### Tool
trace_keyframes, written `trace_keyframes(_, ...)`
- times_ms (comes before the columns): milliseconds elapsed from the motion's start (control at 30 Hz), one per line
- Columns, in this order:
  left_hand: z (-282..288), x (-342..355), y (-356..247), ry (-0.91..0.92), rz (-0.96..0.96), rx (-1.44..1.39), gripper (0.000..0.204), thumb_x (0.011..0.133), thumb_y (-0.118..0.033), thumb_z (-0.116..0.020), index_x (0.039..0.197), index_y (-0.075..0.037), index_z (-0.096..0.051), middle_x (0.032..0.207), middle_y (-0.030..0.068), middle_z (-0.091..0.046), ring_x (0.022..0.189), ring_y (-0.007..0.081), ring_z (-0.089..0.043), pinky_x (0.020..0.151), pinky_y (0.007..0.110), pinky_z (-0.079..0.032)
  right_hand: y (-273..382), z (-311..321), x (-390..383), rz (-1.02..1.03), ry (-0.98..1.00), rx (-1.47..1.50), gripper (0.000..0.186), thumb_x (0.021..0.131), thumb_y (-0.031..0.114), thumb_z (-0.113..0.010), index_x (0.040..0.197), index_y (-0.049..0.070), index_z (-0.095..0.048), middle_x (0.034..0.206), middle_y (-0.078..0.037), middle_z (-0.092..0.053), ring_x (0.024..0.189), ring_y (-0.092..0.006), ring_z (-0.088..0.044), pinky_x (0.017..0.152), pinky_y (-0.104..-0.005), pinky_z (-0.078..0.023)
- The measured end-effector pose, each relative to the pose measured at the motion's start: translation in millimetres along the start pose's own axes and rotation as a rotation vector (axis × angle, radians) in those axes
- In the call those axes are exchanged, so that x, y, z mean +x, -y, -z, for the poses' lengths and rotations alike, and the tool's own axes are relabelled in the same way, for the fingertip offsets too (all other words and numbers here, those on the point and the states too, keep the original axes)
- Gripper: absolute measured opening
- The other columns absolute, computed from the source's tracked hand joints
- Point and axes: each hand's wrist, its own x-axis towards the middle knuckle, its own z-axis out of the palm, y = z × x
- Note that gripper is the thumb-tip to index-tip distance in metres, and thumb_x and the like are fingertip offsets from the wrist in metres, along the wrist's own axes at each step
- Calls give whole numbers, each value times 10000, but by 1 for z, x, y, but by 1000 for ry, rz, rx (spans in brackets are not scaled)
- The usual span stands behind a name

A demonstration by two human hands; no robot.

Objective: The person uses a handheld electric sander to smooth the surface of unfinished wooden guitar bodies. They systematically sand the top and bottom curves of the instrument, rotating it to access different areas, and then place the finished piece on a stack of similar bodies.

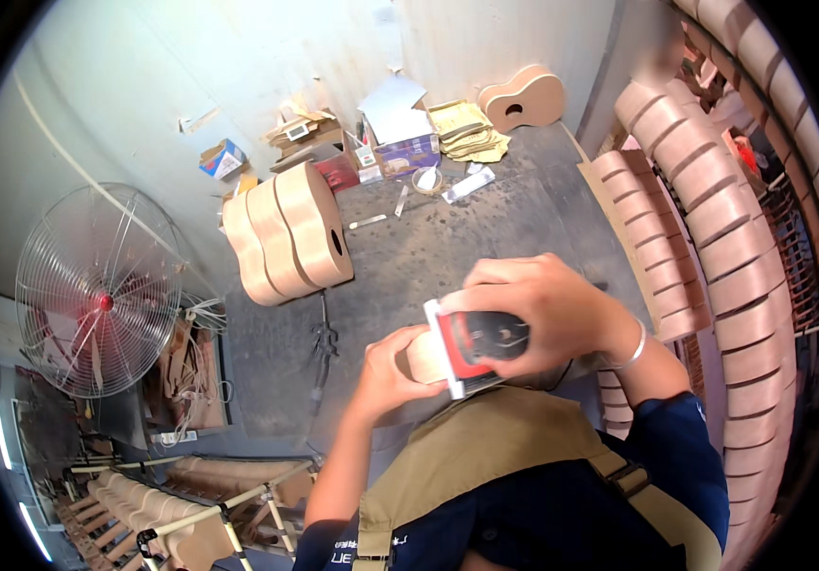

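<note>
My right hand (pixel 547 300) is wrapped over the top of a red and black power sander (pixel 497 341) with a white pad edge. The sander is tilted, its pad side facing left against a pale wooden piece (pixel 426 359). Around that piece curl the fingers and thumb of my left hand (pixel 386 379). Most of the piece is hidden behind the sander and my hands, so its full shape does not show. Both hands are close to my tan apron (pixel 495 447), over the near edge of the dark worktable (pixel 400 276).
Unfinished guitar bodies (pixel 281 233) stand together on the table's left, near a black cable (pixel 322 338). Behind lie boxes (pixel 408 152), yellow sheets (pixel 471 133) and another guitar body (pixel 524 100). A large fan (pixel 100 290) is at left; rows of bodies (pixel 747 295) line the right.
</note>
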Motion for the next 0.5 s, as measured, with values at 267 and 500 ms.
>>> trace_keyframes(267, 32, -30, 40, -23, 101, -108, 779, 644, -211, -1094, 1333, -23, -783, 1293, 90, -824, 1221, 192, -767, 1130, 373, -570, -2, -14, -23, -74, -68, 87, 598, 698, 199, -939, 1275, 157, -788, 1114, -77, -769, 947, -340, -766, 803, -422, -626)
trace_keyframes(500, 83, -71, 64, -31, 207, -152, 804, 681, -137, -1083, 1388, 12, -730, 1350, 76, -791, 1269, 221, -742, 1192, 392, -544, -27, -76, -68, -142, -351, 190, 624, 674, 124, -950, 1274, 93, -783, 1166, -117, -794, 988, -310, -777, 878, -399, -633)
